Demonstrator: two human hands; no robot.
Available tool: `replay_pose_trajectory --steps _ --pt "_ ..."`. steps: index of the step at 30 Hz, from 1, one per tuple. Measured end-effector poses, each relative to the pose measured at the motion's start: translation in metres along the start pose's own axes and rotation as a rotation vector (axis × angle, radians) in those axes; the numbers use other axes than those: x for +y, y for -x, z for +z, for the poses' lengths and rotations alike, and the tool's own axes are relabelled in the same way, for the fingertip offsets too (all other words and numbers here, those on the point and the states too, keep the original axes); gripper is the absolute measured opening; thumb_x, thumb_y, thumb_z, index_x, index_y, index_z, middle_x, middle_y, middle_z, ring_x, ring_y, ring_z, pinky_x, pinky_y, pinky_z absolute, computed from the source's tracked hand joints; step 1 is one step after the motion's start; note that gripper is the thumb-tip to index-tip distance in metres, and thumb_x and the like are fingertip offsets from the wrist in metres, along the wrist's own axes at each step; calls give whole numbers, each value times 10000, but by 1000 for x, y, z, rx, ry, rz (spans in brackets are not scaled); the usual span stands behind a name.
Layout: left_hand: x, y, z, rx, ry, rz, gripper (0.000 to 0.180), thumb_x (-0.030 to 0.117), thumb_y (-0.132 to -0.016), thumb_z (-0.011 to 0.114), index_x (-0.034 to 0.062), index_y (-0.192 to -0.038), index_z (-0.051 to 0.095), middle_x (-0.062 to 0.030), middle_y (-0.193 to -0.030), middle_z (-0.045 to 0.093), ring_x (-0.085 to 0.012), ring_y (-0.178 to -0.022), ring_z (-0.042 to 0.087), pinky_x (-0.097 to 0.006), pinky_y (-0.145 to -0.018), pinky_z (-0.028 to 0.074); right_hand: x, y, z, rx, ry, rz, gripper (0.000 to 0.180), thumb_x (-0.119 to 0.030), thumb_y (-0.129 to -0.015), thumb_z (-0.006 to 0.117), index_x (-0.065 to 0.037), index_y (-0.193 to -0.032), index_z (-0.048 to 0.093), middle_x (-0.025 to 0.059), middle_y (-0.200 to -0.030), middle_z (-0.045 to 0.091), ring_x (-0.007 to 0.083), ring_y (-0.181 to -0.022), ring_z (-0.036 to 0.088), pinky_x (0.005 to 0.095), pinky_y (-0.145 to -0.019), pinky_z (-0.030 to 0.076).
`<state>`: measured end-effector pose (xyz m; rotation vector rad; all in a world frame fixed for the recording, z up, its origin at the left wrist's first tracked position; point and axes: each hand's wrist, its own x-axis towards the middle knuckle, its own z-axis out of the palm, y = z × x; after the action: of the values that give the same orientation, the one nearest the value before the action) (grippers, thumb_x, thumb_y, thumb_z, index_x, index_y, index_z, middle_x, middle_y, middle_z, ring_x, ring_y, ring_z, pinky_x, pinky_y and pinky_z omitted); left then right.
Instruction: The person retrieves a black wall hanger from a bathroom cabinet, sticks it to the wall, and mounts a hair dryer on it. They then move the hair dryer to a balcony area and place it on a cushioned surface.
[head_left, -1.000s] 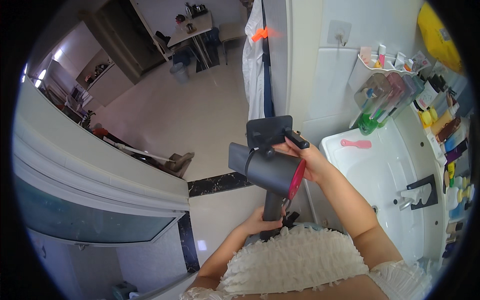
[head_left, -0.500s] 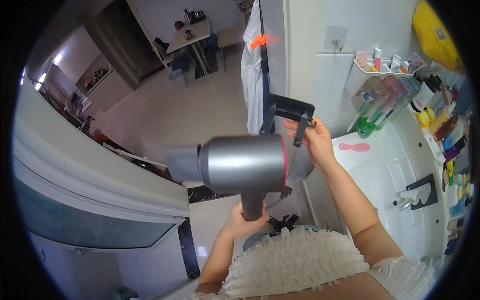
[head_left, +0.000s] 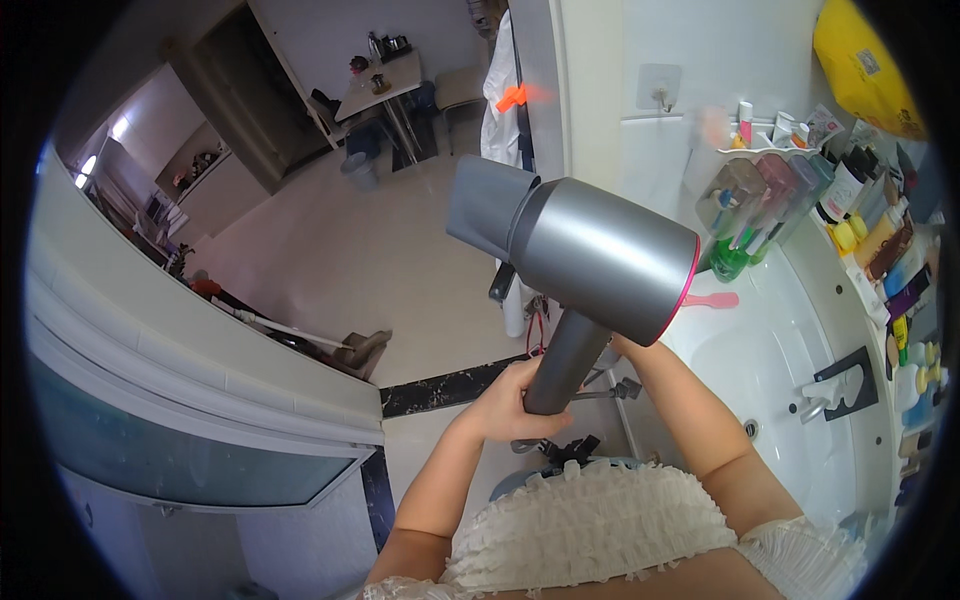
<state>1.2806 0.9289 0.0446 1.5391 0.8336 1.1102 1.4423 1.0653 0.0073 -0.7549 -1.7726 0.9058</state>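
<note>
While left hand [head_left: 505,405] fingers clamp grey hair dryer [head_left: 590,262] | right hand hidden; yellow package [head_left: 862,65] top-right

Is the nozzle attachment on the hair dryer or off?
On. The flat grey nozzle sits seated on the front of the hair dryer, whose handle the left hand grips.

The right hand is hidden behind the grey hair dryer [head_left: 590,255]; only its forearm shows. Bottles [head_left: 880,240] along the right rim are too small to identify. An orange object [head_left: 512,97] far off is blurred
</note>
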Motion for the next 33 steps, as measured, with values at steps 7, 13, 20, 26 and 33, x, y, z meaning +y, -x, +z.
replay_pose_trajectory --steps 7,13,20,26,33 --pt "-12 -4 -9 67 95 -47 268 -17 -645 636 -3 -901 560 -51 -718 572 -141 -635 564 -279 -597 464 -32 -12 -8 -199 -618 110 207 -22 -910 466 12 -1073 587 41 -967 640 103 -838 592 248 -745 474" --pt "-35 -12 -15 160 187 -46 214 30 -711 667 19 -902 569 -5 -733 572 -89 -636 554 -250 -582 452 -62 -3 4 -208 -679 168 204 -66 -927 480 33 -1063 595 32 -933 621 91 -855 567 256 -800 464" --pt "-44 -15 -12 198 -11 -110 273 93 -717 715 39 -940 568 -4 -796 570 -79 -716 533 -251 -636 446 -70 8 23 52 -615 134 160 -48 -927 471 37 -965 602 24 -879 609 78 -808 547 244 -770 445" --pt "-41 -16 -5 286 0 -107 273 69 -711 687 32 -943 546 -28 -825 588 -101 -760 560 -269 -682 455 -67 1 32 107 -675 142 164 -44 -931 464 32 -970 604 13 -868 608 62 -794 534 216 -744 433" --pt "-27 -18 -4 217 -100 -87 299 102 -693 728 40 -916 538 9 -743 548 -80 -683 519 -248 -618 438 -65 -8 29 130 -654 122 204 -83 -943 483 45 -1059 593 39 -949 640 76 -888 576 215 -795 443"
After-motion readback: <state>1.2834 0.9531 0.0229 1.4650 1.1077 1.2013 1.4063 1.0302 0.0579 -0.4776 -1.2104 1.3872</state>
